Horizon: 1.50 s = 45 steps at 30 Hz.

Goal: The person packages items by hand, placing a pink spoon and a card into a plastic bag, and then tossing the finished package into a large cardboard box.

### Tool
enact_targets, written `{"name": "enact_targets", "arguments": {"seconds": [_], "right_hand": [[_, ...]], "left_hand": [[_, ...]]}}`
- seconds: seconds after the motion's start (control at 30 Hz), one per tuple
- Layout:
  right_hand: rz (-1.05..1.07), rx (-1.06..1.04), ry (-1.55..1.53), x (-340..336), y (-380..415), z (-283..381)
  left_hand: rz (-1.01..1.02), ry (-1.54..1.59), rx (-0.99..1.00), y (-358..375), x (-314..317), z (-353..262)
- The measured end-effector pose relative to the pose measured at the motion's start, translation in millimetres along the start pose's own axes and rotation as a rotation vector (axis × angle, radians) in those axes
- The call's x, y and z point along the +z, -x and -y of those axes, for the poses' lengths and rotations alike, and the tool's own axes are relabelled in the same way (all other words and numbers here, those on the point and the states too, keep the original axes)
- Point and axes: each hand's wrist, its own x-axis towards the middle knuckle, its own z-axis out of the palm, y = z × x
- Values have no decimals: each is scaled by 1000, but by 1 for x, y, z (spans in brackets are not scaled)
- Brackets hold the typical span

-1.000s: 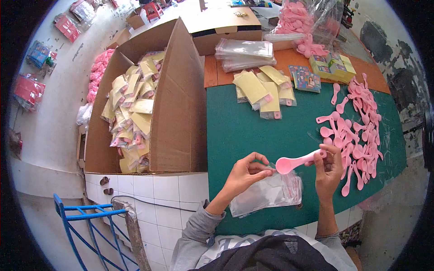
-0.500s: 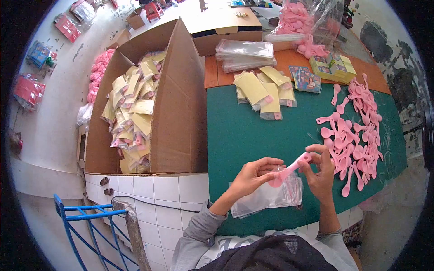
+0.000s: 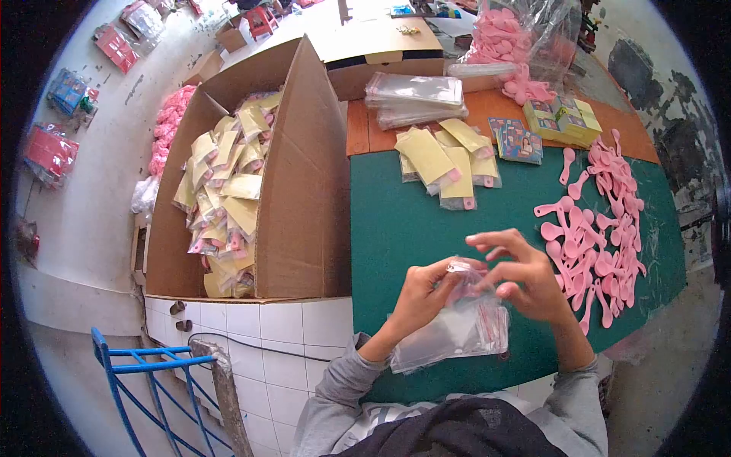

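Blue frame (image 3: pixel 152 365), white tiles (image 3: pixel 280 320), perhaps a red stool (image 3: pixel 261 23)

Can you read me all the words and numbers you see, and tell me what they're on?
No words or numbers are readable.
Colourful cards: print too small to read.
Stacked cards: too small.
Red packet at far left: too blurred to tell.
Pale top: marks mostly covered, unreadable.
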Motion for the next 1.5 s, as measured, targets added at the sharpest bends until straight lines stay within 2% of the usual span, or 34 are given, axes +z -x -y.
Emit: {"name": "enact_targets", "arguments": {"seconds": [0.07,0.13,0.17,0.2,0.27,0.33,0.37,0.4,0.5,0.6,0.63,0.7,0.77,0.83,0.93,1.03,1.13,1.23,1.33,1.5], "right_hand": [[-45,52,-132,-13,-11,-27],[-290,253,84,-41,-24,-94],[-417,417,306,-59,-34,-125],[-444,493,496,-80,-37,-172],[-309,791,776,-109,-38,-230],[-348,938,994,-91,-29,-265],[-365,1014,1104,-83,-29,-262],[-404,1025,1005,-82,-30,-258],[-545,864,1122,-81,-32,-245],[-752,431,988,-91,-18,-264],[-711,489,783,-89,-21,-243],[-606,589,370,-71,-32,-152],[-515,472,-2,-53,-27,-88],[-376,519,-146,-39,-19,-23],[-246,401,26,-28,-7,20],[-191,393,280,-26,-3,31],[-106,295,314,-31,1,32],[-32,314,246,-37,2,34],[21,370,229,-41,1,39],[24,294,409,-36,6,37]], "left_hand": [[-17,-57,107,-4,-4,3],[-3,-33,186,-6,-6,-1],[-1,-23,215,-6,-6,-1],[1,-13,246,-5,-7,-1],[4,24,278,-3,-7,-1],[3,77,285,0,-8,-1],[-11,52,273,1,-9,-1],[-25,27,259,2,-12,0],[-49,55,208,0,-13,1],[-73,87,87,-3,-14,-5],[-92,91,36,-4,-14,-7],[-82,136,5,-5,-15,-6],[-73,143,-22,-6,-14,-7],[-53,110,-45,-7,-14,-10],[-30,71,78,-11,-14,-7],[-10,34,10,-10,-16,-14],[21,-200,58,-11,-18,-16],[8,-246,98,-11,-17,-9],[-13,90,49,-9,-11,-4],[4,-206,106,-4,-8,-6]]}}
